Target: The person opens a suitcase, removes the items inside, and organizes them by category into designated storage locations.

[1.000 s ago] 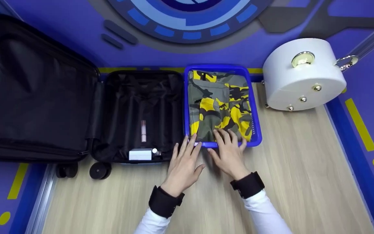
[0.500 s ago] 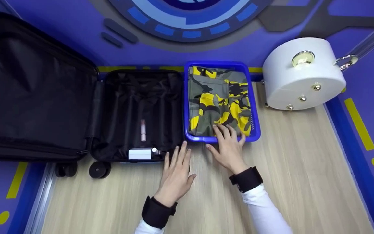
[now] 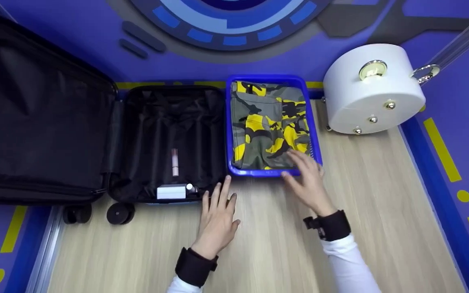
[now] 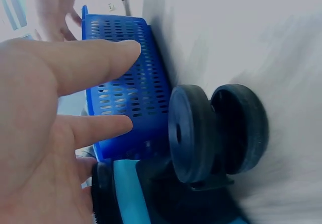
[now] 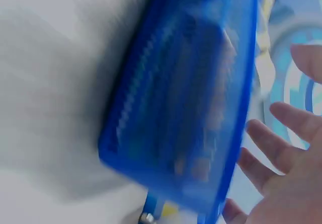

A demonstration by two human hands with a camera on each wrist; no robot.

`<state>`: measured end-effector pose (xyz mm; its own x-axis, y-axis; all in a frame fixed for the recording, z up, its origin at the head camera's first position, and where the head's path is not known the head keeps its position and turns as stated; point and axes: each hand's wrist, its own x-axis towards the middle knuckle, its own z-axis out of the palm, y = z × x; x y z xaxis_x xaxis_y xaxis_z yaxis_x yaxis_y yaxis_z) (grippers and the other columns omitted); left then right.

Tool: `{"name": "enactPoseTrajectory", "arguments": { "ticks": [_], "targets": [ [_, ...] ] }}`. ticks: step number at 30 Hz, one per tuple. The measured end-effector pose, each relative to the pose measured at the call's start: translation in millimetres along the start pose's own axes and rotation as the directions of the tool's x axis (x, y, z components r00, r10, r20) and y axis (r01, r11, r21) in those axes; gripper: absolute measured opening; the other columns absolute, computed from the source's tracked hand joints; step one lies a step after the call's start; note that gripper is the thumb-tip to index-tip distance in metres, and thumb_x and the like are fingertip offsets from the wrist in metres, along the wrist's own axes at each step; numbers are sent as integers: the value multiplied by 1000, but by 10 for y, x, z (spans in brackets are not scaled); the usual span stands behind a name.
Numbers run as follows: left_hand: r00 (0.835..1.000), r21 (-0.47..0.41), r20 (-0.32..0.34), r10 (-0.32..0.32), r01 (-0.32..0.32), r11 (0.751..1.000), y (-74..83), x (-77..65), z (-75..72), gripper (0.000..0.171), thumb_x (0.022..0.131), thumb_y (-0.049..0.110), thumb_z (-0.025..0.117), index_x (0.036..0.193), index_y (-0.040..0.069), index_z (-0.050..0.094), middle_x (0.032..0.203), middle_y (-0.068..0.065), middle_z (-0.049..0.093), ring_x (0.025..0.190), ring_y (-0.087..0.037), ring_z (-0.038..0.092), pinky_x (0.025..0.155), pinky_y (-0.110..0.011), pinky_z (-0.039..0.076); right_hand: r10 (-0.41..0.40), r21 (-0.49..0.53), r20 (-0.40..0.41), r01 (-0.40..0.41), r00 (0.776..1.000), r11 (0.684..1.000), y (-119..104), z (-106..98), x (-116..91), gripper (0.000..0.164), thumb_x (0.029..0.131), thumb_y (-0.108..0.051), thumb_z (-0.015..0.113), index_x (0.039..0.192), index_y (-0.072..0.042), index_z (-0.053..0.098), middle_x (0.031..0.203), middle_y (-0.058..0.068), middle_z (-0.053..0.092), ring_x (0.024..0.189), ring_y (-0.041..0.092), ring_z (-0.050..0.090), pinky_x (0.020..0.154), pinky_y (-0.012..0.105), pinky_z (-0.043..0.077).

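A blue plastic basket (image 3: 259, 173) holds a folded camouflage garment (image 3: 263, 130) in grey, black and yellow. My right hand (image 3: 310, 185) is over the basket's near right corner, fingers spread and overlapping the garment. In the right wrist view its loosely spread fingers are beside the basket's rim, and the basket (image 5: 176, 108) is blurred. My left hand (image 3: 216, 221) is by the near right corner of an open black suitcase (image 3: 149, 122), fingers straight and holding nothing. The left wrist view shows its thumb and fingers in front of the basket's slotted side (image 4: 143, 73), near the suitcase wheels (image 4: 188, 133).
Inside the suitcase lie a pinkish lipstick-like tube (image 3: 175, 162), a white box (image 3: 171, 192) and a small white-capped item (image 3: 190, 187). A white rounded case (image 3: 375, 89) with metal studs stands at the back right. A blue patterned wall (image 3: 202, 69) runs behind everything.
The basket has shifted slightly back toward the wall. My left hand has left its front rim and drawn toward the suitcase corner. My right hand has slid right along the basket's near side.
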<state>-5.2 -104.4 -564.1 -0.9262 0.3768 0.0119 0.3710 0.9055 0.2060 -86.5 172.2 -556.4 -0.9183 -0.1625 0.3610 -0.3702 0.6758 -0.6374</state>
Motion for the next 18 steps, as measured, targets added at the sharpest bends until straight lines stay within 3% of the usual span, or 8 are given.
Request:
{"name": "enactPoseTrajectory", "arguments": {
  "ticks": [3, 6, 11, 14, 16, 18],
  "targets": [
    [1000, 11, 0, 5, -5, 1000, -3, -1, 21, 69, 76, 42, 76, 134, 11, 52, 159, -12, 0, 142, -33, 16, 112, -55, 14, 89, 119, -100, -77, 991, 990, 169, -244, 57, 51, 85, -12, 68, 133, -1, 51, 136, 22, 48, 128, 36, 40, 108, 58, 18],
    [1000, 13, -8, 9, -9, 1000, -21, -21, 28, 69, 76, 42, 76, 133, 11, 53, 159, -12, 1, 141, -32, 18, 111, -55, 14, 170, 192, -207, -131, 963, 973, 344, -470, 175, 49, 85, -2, 65, 131, -2, 51, 133, 20, 51, 126, 31, 44, 110, 45, 26],
    [1000, 16, -24, 12, -11, 1000, -34, -20, 26, 67, 75, 42, 76, 132, 12, 55, 159, -11, 2, 140, -31, 20, 111, -54, 16, 226, 86, -385, -210, 895, 974, 579, -918, 522, 44, 84, -4, 65, 126, -5, 54, 129, 12, 52, 122, 24, 45, 108, 34, 29],
    [1000, 17, -27, 11, -11, 1000, -34, -15, 22, 66, 76, 42, 76, 131, 12, 56, 159, -11, 3, 140, -32, 21, 111, -54, 16, 267, 32, -444, -282, 855, 959, 675, -1173, 792, 44, 86, -13, 63, 128, -10, 53, 133, 5, 48, 125, 16, 40, 109, 28, 25],
    [1000, 15, -24, 9, -9, 1000, -28, -11, 20, 66, 76, 42, 76, 131, 12, 56, 159, -11, 3, 140, -32, 21, 111, -54, 16, 285, 1, -457, -320, 843, 948, 728, -1316, 973, 46, 88, -20, 61, 132, -13, 50, 138, 2, 42, 129, 12, 34, 110, 26, 21],
    [1000, 11, -26, 12, -11, 1000, -19, -6, 20, 66, 75, 42, 76, 130, 12, 56, 159, -11, 4, 139, -32, 22, 110, -54, 17, 295, -48, -448, -352, 844, 935, 781, -1445, 1148, 49, 90, -27, 59, 136, -15, 47, 143, -1, 36, 133, 10, 27, 111, 25, 14]
  ]
}}
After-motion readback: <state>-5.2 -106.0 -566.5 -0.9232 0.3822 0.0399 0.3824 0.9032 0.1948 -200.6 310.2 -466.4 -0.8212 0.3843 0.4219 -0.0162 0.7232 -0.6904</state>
